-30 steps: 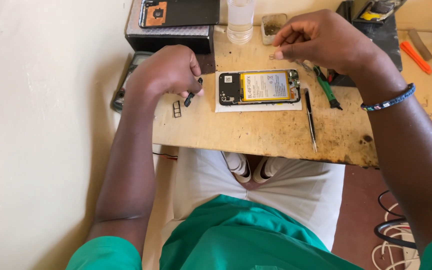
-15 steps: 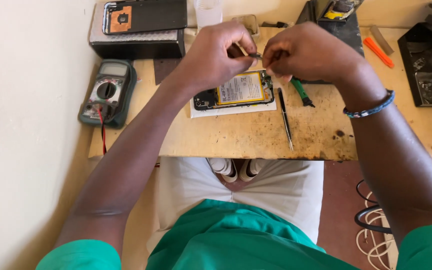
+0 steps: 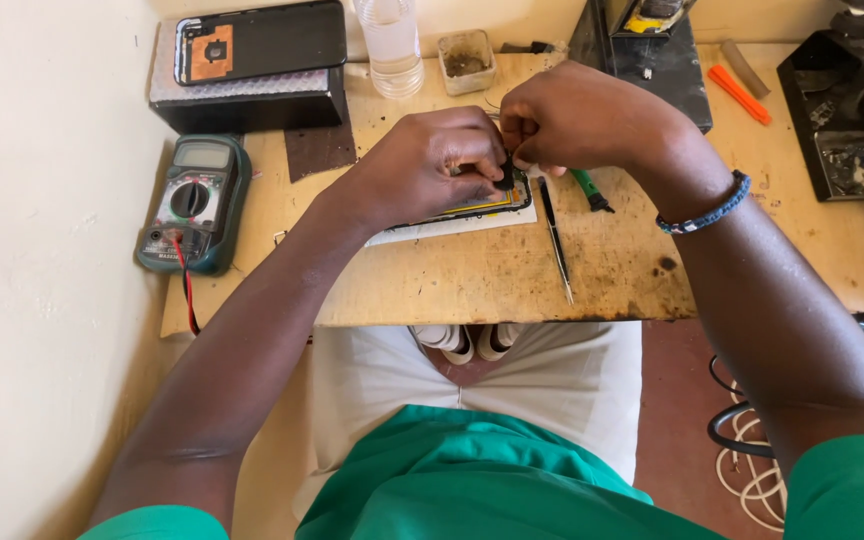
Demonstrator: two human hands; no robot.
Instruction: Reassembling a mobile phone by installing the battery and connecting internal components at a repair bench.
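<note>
Both hands pinch a small black part over the opened phone.

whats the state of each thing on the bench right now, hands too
opened phone: back off, flat on white paper, mostly hidden by the hands
left hand: pinching a small dark part over the phone
right hand: fingers closed at the phone's top edge
tweezers: lying loose on the bench
multimeter: flat, red lead plugged in
back cover: detached, inner side up on a box
plastic bottle: upright
</note>
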